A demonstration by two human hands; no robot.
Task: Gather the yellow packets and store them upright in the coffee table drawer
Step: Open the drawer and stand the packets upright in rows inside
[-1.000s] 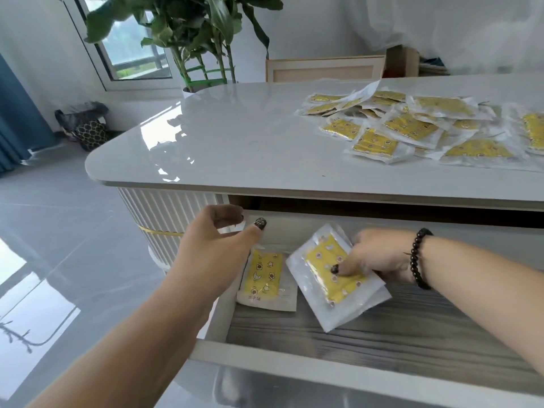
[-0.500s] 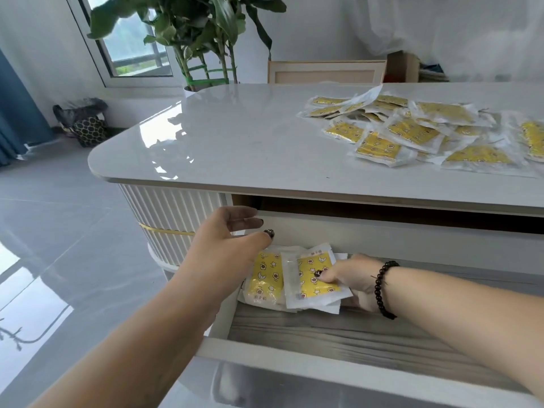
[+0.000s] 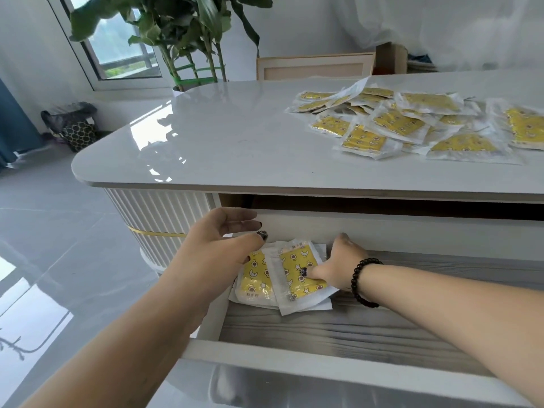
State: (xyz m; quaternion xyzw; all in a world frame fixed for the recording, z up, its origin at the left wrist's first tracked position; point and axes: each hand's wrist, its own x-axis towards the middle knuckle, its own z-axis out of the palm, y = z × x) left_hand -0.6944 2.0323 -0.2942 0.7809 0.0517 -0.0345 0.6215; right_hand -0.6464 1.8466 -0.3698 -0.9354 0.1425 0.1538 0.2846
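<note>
The coffee table drawer (image 3: 338,357) is pulled out, with a grey wood-grain floor. In its back left corner a few yellow packets lean against the wall. My right hand (image 3: 338,266) grips the front packet (image 3: 297,278), thumb pressed on its yellow face and fingers behind it. A second packet (image 3: 254,278) stands beside it on the left. My left hand (image 3: 217,254) hovers over the drawer's left corner with loosely bent fingers, holding nothing. Several more yellow packets (image 3: 412,125) lie scattered on the tabletop at the right.
The white glossy tabletop (image 3: 220,142) overhangs the drawer. A potted plant (image 3: 188,39) stands behind the table. A dark bag (image 3: 73,128) sits on the tiled floor at the left, and a wooden frame (image 3: 315,66) stands behind the table.
My right hand has carried the packets from the drawer's middle to its back left corner and tipped them from lying flat to leaning upright. My left hand stays nearly in place.
</note>
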